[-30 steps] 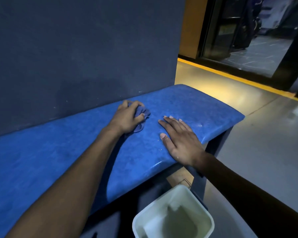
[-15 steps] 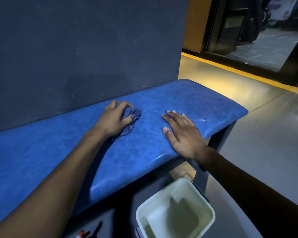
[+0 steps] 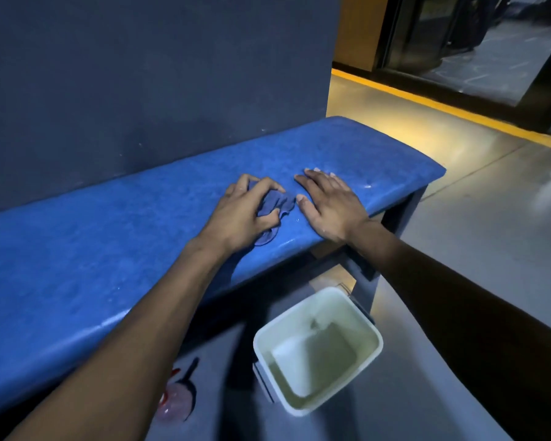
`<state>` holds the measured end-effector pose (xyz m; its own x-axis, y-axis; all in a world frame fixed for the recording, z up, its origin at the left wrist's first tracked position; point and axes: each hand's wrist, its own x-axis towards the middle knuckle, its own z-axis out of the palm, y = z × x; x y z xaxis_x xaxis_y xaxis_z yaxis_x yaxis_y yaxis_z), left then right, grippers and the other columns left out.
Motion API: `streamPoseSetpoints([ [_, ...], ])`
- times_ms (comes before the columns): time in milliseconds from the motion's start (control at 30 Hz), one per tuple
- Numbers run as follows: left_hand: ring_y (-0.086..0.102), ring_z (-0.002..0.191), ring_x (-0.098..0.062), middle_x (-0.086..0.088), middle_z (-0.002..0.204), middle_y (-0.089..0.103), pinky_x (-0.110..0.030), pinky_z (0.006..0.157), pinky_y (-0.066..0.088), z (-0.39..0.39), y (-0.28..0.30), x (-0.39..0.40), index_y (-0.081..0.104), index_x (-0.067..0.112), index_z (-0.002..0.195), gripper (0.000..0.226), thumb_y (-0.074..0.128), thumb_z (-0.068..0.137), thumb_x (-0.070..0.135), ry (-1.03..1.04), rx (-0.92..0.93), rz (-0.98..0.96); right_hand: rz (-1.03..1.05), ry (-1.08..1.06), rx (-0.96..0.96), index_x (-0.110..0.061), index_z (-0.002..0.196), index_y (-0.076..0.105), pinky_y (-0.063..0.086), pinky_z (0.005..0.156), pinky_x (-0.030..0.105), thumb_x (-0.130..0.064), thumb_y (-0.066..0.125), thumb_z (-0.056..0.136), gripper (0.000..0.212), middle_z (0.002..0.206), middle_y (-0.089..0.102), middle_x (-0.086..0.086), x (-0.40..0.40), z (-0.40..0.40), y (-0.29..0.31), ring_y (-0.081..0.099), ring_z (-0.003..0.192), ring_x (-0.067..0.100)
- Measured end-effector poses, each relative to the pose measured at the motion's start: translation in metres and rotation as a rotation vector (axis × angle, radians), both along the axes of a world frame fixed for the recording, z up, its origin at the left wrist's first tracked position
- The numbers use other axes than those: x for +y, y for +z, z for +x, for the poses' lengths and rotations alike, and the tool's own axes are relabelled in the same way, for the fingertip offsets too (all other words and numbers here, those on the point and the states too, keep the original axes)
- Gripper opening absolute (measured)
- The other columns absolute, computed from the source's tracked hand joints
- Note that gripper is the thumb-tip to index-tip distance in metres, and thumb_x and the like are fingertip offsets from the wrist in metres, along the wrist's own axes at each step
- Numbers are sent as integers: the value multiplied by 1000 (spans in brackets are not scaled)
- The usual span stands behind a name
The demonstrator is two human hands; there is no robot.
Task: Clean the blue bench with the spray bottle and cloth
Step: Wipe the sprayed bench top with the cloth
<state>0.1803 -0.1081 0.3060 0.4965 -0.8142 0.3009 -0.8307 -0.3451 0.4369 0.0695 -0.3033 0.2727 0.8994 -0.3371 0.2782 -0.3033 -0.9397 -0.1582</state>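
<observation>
**Two hands on one bench, one cloth, one bucket**

One blue bench (image 3: 109, 237) is running along a dark wall (image 3: 140, 74). One blue cloth (image 3: 275, 206) is lying bunched on the seat near its front edge. One pale square bucket (image 3: 318, 351) is standing on the floor (image 3: 474, 233) below the bench, holding a shallow layer of murky liquid. One spray bottle (image 3: 180, 396), partly hidden by the left forearm, is lying on the floor under the bench front.

The left hand (image 3: 245, 214) is pressing down with fingers curled, clutching the cloth against the seat. The right hand (image 3: 328, 205) is resting flat, fingers spread and grasping nothing, just beside the cloth; its thumb is nearly touching the fabric.
</observation>
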Motion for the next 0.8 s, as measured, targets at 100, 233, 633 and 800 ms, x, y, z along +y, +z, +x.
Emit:
streamPoseSetpoints([
  [100,54,115,-32,-5,124,53,-39,99,42,-37,1,16,62,33,125,44,68,82,33,-10,-52,-38,25,16,31,-18,155,38,11,126,41,-57,13,96,75,163,35,9,2,-2,7,24,154,25],
  [233,57,108,-30,-8,127,58,-43,97,47,-107,-49,41,67,25,123,38,65,86,32,-118,-156,-173,84,80,-210,-16,146,51,20,125,46,-42,36,105,51,154,48,8,9,-32,15,34,150,24],
  [633,64,103,-35,0,101,68,-29,84,51,-142,-293,19,69,15,110,47,31,90,34,-90,115,201,125,231,-107,-20,134,60,51,82,38,-39,40,105,40,112,54,-7,24,-164,-83,56,103,17],
  [800,61,110,-12,11,122,65,-32,91,53,-132,-288,65,58,38,129,43,27,99,43,134,254,40,46,413,74,-24,138,57,41,76,22,-40,45,105,39,106,54,-7,55,-134,-107,54,97,12],
])
